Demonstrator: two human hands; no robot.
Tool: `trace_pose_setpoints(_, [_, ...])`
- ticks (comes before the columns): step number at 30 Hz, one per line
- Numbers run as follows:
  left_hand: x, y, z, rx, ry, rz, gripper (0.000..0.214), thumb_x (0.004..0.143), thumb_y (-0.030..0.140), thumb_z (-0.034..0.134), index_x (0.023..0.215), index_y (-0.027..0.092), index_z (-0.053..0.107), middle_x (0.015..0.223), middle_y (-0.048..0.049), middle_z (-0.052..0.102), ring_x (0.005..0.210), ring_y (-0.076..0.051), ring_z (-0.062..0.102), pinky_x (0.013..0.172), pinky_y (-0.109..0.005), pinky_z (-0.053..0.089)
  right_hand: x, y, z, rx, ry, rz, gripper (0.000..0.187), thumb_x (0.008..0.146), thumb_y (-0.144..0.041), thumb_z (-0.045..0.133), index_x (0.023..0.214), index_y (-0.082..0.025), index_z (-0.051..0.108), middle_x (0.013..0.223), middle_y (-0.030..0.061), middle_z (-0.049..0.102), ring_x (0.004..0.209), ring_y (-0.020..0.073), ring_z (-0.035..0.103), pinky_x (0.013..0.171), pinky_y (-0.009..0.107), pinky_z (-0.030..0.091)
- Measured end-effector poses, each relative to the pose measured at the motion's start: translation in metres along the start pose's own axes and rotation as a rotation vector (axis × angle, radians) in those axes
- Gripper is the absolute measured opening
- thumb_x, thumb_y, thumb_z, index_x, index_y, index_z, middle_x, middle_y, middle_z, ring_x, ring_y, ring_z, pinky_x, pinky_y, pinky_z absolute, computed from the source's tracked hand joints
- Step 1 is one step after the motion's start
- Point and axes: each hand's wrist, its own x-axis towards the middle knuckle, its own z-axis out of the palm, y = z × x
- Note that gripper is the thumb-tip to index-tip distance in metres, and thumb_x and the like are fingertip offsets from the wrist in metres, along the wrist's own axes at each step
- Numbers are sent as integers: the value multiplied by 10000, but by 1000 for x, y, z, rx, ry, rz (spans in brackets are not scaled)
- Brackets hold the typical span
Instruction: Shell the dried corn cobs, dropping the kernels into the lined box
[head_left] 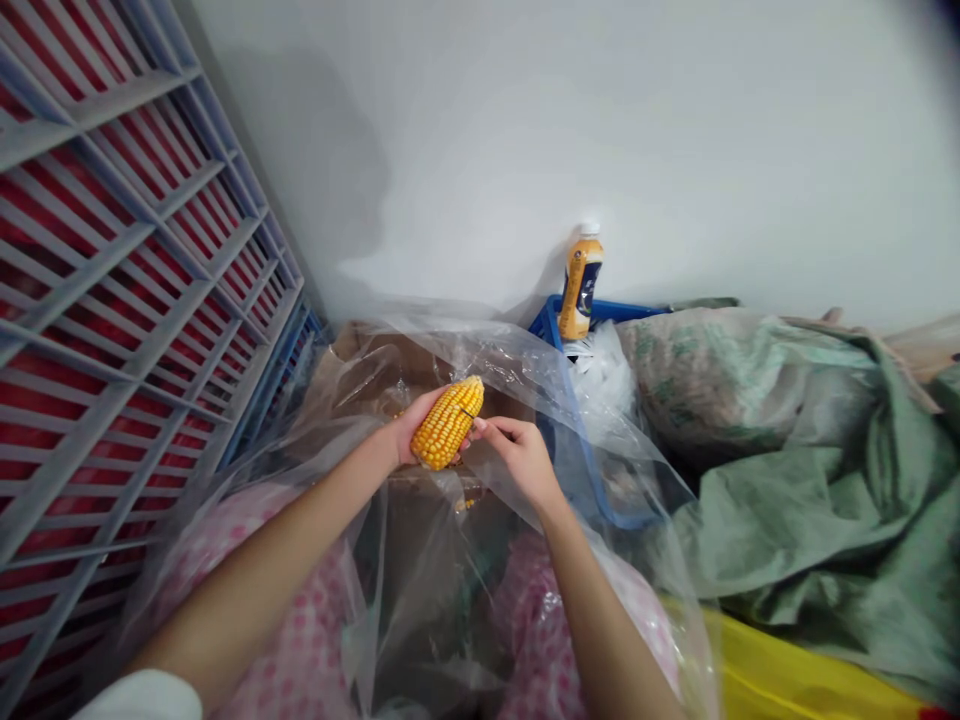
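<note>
An ear of yellow corn (444, 428) lies tilted in my left hand (409, 432), its pale narrow tip pointing up and to the right. The fingers of this hand wrap around it from below. My right hand (519, 456) is closed in a pinch at the ear's right side. A thin dark line crosses the kernels close to those fingertips; whether it is a small tool or a gap between kernels, I cannot tell. Under both hands is a cardboard box (352, 345) lined with a clear plastic sheet (420, 560). A few loose kernels (465, 504) lie on the plastic.
Grey slatted crates (150, 225) with red behind the slats rise on the left. On the right stands a blue basket (600, 490) with an orange drink bottle (581, 285) at its back edge. Green-grey sacks (795, 500) and something yellow (795, 670) lie beyond it. A white wall closes the back.
</note>
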Motion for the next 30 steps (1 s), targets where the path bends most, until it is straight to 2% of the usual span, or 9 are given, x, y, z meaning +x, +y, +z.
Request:
trace_pose_setpoints(2, [-3,3,2,-31,-40,7,501,843,491,301,809,84,590,603,-120,616,476,-196,592,424,-306,492,1,-4,-2,71,1,17,377,804,-463,491,718,-143,671,765,39,679,727,159,588,692,234,406])
trace_pose_setpoints(4, [-5,6,2,-37,-27,31,508,843,496,298,805,83,591,618,-129,617,488,-200,596,431,-312,495,2,-7,-3,35,22,17,377,793,-474,505,704,-145,667,749,36,674,706,157,580,674,233,402])
trace_pose_setpoints(10, [-1,12,-2,38,156,124,539,821,556,303,804,101,593,614,-132,624,498,-217,604,428,-325,501,0,-11,-5,-206,47,-39,387,820,-471,461,757,-166,690,765,24,680,672,152,570,641,229,392])
trace_pose_setpoints(23, [2,7,2,141,216,160,510,799,585,363,814,130,593,614,-85,624,497,-210,611,427,-295,486,-2,-14,-15,-317,-42,-40,362,835,-443,458,759,-184,699,708,6,666,630,137,553,611,222,368])
trace_pose_setpoints(30, [3,7,3,183,258,220,479,804,572,367,761,150,588,595,-41,603,484,-188,597,446,-276,469,-2,-14,-13,-352,-71,-22,352,841,-430,451,793,-193,707,688,-1,656,595,116,527,587,213,347])
